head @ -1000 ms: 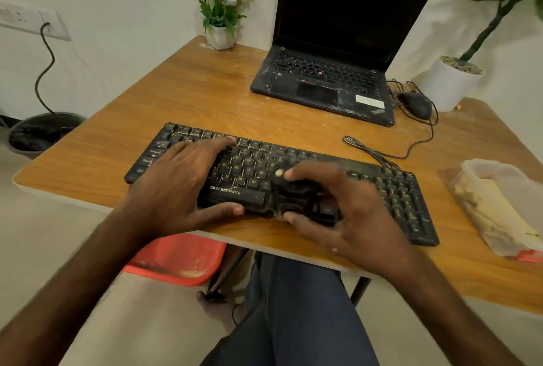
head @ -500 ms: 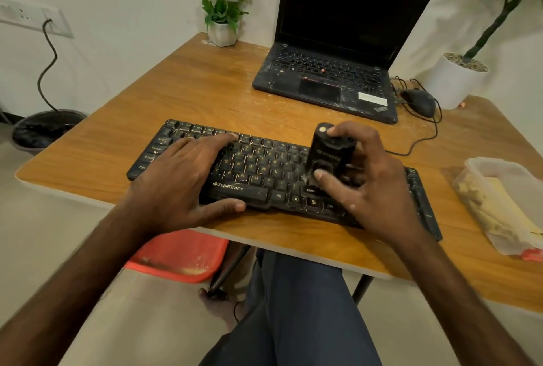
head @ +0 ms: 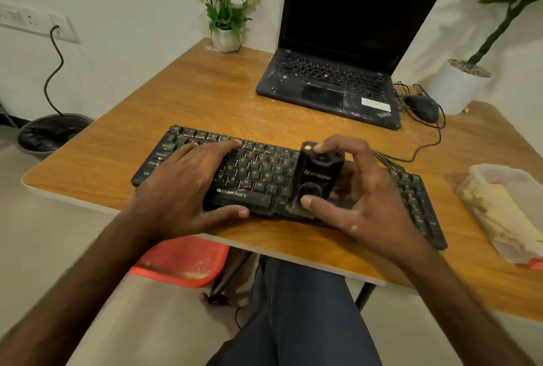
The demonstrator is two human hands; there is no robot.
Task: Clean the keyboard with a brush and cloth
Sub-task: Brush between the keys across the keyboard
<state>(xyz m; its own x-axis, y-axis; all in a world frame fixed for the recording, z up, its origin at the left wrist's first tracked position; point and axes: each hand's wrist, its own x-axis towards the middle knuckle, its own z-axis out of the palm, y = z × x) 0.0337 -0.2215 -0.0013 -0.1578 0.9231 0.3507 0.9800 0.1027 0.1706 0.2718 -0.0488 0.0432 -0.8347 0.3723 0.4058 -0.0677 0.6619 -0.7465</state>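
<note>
Right hand pinches brush upright, middle of keyboard. Left hand, fingers straight, pins left half. Key rows run left-right.

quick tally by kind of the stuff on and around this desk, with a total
keyboard: 1
laptop: 1
mouse: 1
potted plants: 2, the small flower pot and the large white pot
brush: 1, gripped by the right hand
plastic tub: 1
total: 7
</note>
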